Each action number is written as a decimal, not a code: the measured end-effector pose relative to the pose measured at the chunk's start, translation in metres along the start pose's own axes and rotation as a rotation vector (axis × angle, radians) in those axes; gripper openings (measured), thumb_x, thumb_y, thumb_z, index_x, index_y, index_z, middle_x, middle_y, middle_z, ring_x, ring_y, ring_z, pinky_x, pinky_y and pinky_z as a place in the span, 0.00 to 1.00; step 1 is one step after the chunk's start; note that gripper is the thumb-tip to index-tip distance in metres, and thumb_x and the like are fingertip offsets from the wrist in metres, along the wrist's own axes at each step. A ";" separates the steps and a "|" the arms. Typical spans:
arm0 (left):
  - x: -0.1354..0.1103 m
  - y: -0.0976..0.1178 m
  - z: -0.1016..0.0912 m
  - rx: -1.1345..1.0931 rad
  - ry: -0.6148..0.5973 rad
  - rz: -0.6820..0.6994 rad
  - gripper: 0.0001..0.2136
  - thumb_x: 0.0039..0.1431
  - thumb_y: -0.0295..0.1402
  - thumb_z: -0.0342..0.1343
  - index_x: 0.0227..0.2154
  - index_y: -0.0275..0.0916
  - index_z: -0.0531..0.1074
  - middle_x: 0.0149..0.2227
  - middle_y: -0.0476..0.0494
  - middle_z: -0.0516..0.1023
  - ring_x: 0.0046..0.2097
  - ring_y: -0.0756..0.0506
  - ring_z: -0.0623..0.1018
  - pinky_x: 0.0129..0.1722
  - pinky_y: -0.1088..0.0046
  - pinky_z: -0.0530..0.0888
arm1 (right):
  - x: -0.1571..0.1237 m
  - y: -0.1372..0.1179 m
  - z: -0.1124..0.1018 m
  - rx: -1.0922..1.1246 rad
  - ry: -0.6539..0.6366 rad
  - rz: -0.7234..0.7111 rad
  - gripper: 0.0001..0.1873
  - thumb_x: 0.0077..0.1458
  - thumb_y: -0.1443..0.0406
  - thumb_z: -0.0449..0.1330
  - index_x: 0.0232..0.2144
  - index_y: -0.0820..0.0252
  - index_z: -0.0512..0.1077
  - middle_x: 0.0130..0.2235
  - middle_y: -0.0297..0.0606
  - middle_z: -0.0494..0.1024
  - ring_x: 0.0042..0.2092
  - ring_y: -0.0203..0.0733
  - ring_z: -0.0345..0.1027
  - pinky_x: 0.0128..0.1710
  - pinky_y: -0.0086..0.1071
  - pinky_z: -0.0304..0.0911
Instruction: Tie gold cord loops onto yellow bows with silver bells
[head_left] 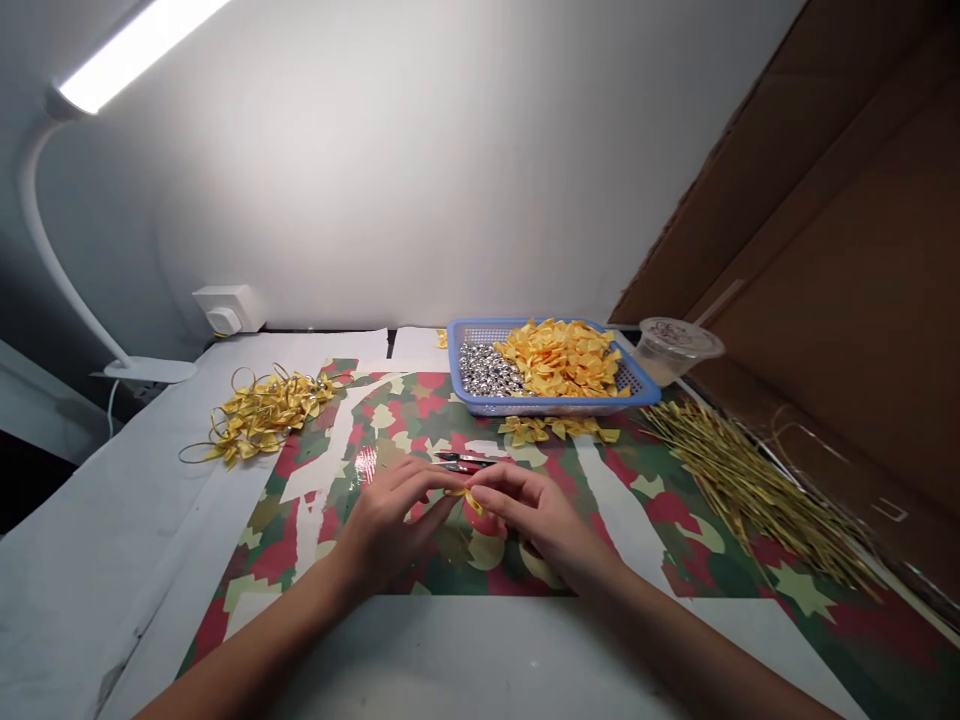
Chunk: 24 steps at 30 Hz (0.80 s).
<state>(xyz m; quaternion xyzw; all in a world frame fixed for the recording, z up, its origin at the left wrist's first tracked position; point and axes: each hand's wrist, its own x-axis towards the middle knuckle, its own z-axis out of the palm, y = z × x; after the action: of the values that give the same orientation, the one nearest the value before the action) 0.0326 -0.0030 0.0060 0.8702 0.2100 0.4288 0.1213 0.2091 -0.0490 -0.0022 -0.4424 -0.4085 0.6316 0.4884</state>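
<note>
Head camera shows the left hand (397, 508) and right hand (529, 508) together pinching a small yellow ribbon (474, 503) over the patterned mat (420, 402). Shaping or fastening seems in hand; next move calls for steady pinch.

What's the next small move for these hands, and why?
I'd probably secure the small yellow ribbon piece before reaching elsewhere: the left hand and right hand both pinch at it, while a row of loose yellow ribbon bows lies just in front of the blue plastic basket.
</note>
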 end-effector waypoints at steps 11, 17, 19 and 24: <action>-0.002 0.008 -0.002 -0.064 -0.073 -0.109 0.04 0.56 0.23 0.54 0.29 0.37 0.72 0.26 0.47 0.77 0.28 0.50 0.76 0.28 0.75 0.75 | 0.001 0.007 -0.002 0.086 -0.016 0.057 0.17 0.41 0.54 0.70 0.26 0.61 0.75 0.25 0.29 0.69 0.25 0.28 0.60 0.25 0.24 0.57; 0.000 0.011 -0.007 -0.212 -0.140 -0.198 0.04 0.57 0.24 0.54 0.32 0.36 0.72 0.30 0.44 0.79 0.31 0.49 0.76 0.31 0.74 0.75 | 0.002 0.007 0.001 0.206 -0.071 0.123 0.20 0.39 0.53 0.71 0.26 0.63 0.73 0.24 0.29 0.71 0.23 0.27 0.61 0.23 0.22 0.57; 0.001 0.012 -0.011 -0.303 -0.196 -0.236 0.06 0.55 0.26 0.56 0.36 0.36 0.72 0.33 0.43 0.79 0.33 0.49 0.76 0.32 0.73 0.76 | 0.001 0.005 0.002 0.226 -0.072 0.141 0.21 0.38 0.53 0.71 0.26 0.63 0.73 0.25 0.29 0.71 0.24 0.27 0.62 0.24 0.22 0.58; 0.004 0.008 -0.015 -0.417 -0.252 -0.272 0.12 0.49 0.29 0.63 0.39 0.37 0.73 0.35 0.43 0.79 0.35 0.48 0.77 0.32 0.74 0.77 | -0.001 -0.001 0.004 0.271 -0.070 0.177 0.21 0.35 0.54 0.73 0.25 0.64 0.73 0.26 0.30 0.72 0.25 0.27 0.64 0.26 0.22 0.59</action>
<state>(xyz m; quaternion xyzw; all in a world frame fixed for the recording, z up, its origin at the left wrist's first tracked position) 0.0251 -0.0082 0.0207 0.8367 0.2152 0.3312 0.3793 0.2060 -0.0504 -0.0004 -0.3846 -0.2957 0.7364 0.4715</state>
